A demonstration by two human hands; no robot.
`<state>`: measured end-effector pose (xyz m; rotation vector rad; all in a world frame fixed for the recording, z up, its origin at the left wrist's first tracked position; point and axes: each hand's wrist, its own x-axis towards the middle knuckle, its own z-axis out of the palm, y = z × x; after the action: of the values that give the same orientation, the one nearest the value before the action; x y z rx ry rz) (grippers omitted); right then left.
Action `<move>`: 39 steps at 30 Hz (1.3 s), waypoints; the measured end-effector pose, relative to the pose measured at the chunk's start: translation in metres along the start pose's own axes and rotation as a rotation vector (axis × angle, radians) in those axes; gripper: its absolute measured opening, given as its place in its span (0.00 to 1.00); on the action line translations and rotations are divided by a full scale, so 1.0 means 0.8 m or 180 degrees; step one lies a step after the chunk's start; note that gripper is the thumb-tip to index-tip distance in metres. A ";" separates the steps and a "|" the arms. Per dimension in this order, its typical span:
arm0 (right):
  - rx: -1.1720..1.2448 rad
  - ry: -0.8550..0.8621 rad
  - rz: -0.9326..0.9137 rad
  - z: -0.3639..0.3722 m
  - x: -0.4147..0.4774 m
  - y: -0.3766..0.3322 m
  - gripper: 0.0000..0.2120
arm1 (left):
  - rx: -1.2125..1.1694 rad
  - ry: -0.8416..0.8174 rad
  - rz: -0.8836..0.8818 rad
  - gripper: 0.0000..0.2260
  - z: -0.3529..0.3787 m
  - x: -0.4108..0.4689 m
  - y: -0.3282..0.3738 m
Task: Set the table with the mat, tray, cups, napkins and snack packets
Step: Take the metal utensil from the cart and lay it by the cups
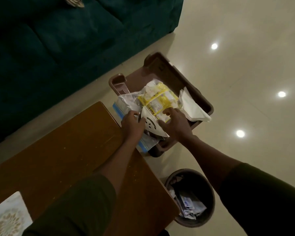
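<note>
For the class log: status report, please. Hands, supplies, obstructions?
Both hands in the brown bin: left hand and right hand on a white tray. Snack packets and napkins not yet out. Mat on table. Nothing blocking.

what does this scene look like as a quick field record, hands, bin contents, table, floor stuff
left hand: on the white tray, at its left edge
right hand: on the tray's right side, fingers touching the yellow snack packets
brown bin: on the floor beyond the table's far end; holds packets, tray, white napkins, clear plastic bags
wooden table: patterned mat at its near left corner
wastebasket: on the floor beside the table, with trash inside
cups: none visible
sofa: dark green, behind the table
</note>
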<state>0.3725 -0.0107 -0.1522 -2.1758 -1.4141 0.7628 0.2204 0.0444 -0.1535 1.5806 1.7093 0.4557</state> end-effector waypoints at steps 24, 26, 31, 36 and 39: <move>-0.0127 -0.0516 -0.1026 0.092 -0.067 -0.155 0.40 | -0.1829 0.0194 -0.1095 0.17 -0.152 -0.052 -0.091; -0.0227 -0.0676 -0.1154 0.124 -0.083 -0.191 0.39 | -0.1756 0.0344 -0.1146 0.17 -0.193 -0.068 -0.126; -0.0195 -0.1148 -0.1518 0.225 -0.156 -0.295 0.37 | -0.1835 0.0780 -0.1398 0.15 -0.303 -0.134 -0.236; -0.0293 -0.1789 -0.1850 0.327 -0.248 -0.395 0.32 | -0.1488 0.1290 -0.1630 0.17 -0.402 -0.217 -0.346; -0.0223 -0.2081 -0.1986 0.382 -0.304 -0.438 0.30 | -0.1274 0.1511 -0.1753 0.16 -0.449 -0.261 -0.405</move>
<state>-0.1458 -0.0816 -0.1141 -1.4053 -2.2994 1.2278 -0.2720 -0.1310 -0.0863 0.7035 2.1383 0.8645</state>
